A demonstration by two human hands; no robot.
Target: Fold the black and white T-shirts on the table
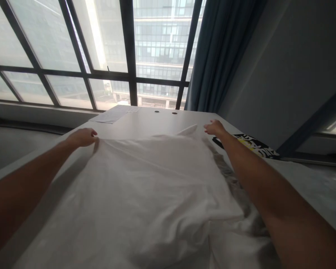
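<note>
A white cloth garment (156,175), which looks like a shirt, is spread over the white table with loose wrinkles towards me. My left hand (84,137) pinches its far left corner, lifting it slightly off the tabletop. At the far right corner, the cloth sticks up in a small raised fold (189,130). Just right of that fold is my right hand (215,127), apart from the cloth, its fingers loosely bent with nothing visible in them. Below my right forearm, a greyish, shadowed strip (226,172) shows along the garment's right edge; what it is, I cannot tell.
Sheets of paper (112,115) lie at the far left of the white table (148,121). A black, white and yellow patterned item (254,145) is at the right, partly behind my forearm. Beyond stand dark-framed windows (131,45) and a blue curtain (221,48).
</note>
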